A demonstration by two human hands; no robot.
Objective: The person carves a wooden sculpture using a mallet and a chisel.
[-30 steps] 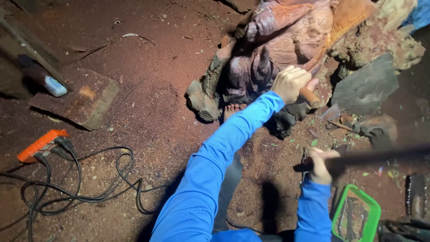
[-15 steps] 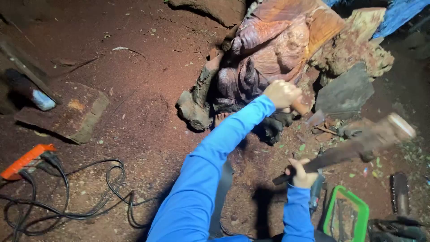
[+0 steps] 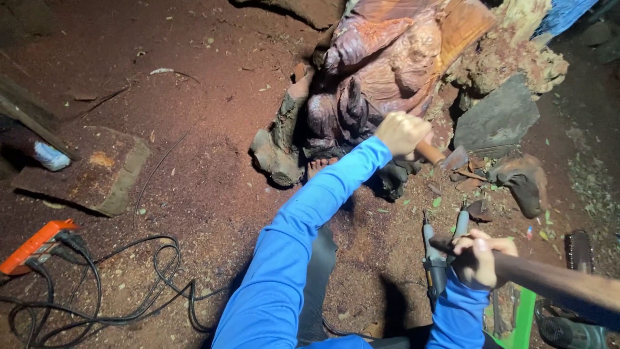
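**Chisel set against the carving, mallet raised**

From the head camera, looking down — the person sits on the red, dust-covered floor (image 3: 194, 129) in front of a reddish wood carving (image 3: 394, 58) that leans among rough chunks of root and stone. The left hand (image 3: 402, 132) is wrapped in a fist around the wooden handle of a chisel (image 3: 439, 155), whose blade end points down and to the right, close beside the base of the carving. The right hand (image 3: 478, 258) is clenched around the shaft of a mallet (image 3: 549, 281); the shaft runs out to the lower right and its head lies beyond the edge of the picture.

A bare foot (image 3: 321, 166) shows just beside the carving's base, near the left sleeve. A small power tool (image 3: 434, 262) lies on the floor touching the right wrist, a black cable (image 3: 129, 284) loops off to an orange power strip (image 3: 35, 244) at the left, and a flat wooden block (image 3: 97, 171) rests well apart.

As I judge it, the risks are plain — a blow landing off the chisel's end could catch the left fist, and a slipping blade could skid toward the bare foot or gouge the carving. Chips could also fly upward.
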